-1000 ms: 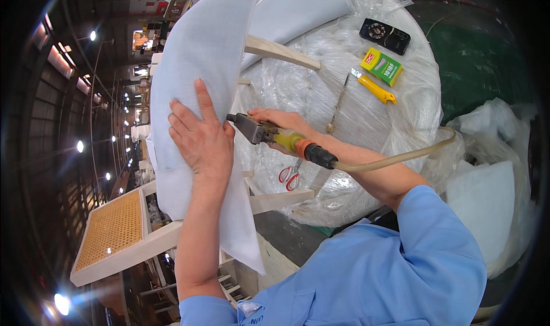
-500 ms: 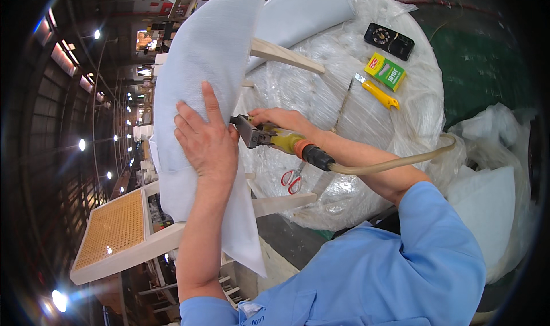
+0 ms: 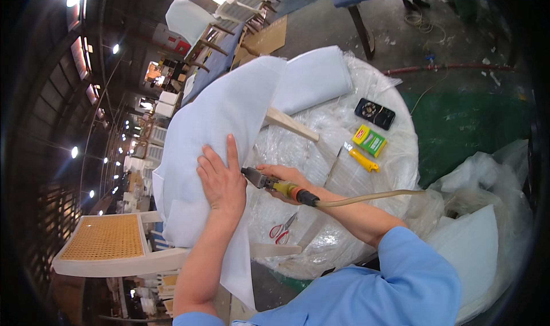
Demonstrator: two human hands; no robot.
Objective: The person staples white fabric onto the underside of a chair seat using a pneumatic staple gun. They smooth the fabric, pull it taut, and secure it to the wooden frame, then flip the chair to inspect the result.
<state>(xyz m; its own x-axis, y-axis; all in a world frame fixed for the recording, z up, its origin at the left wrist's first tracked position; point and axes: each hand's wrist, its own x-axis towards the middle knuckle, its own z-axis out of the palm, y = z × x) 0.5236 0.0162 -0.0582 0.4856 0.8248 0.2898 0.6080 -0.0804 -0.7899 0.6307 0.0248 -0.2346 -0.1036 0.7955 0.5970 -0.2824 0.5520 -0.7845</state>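
A chair with pale wooden legs (image 3: 291, 124) and a woven cane panel (image 3: 106, 234) lies on its side, its seat draped in light grey-white fabric (image 3: 212, 117). My left hand (image 3: 222, 183) rests on this fabric, palm down with the fingers stretched out. My right hand (image 3: 292, 176) grips a yellow-green air staple gun (image 3: 282, 187). The gun's metal nose is at the fabric's edge, just beside my left hand; whether it touches is hard to tell. A tan air hose (image 3: 372, 196) runs from the gun's black end to the right.
Beneath the chair is a round, plastic-wrapped surface (image 3: 326, 234). On it lie red-handled scissors (image 3: 279, 233), a yellow utility knife (image 3: 364, 160), a green-yellow box (image 3: 369, 140), a black phone (image 3: 375, 113), a thin rod (image 3: 333, 167) and folded fabric (image 3: 318, 77). Crumpled plastic (image 3: 487, 183) sits at right.
My view has tilted, so the chair and table sit lower and more floor shows at the top. Both hands keep nearly the same place on the fabric and gun.
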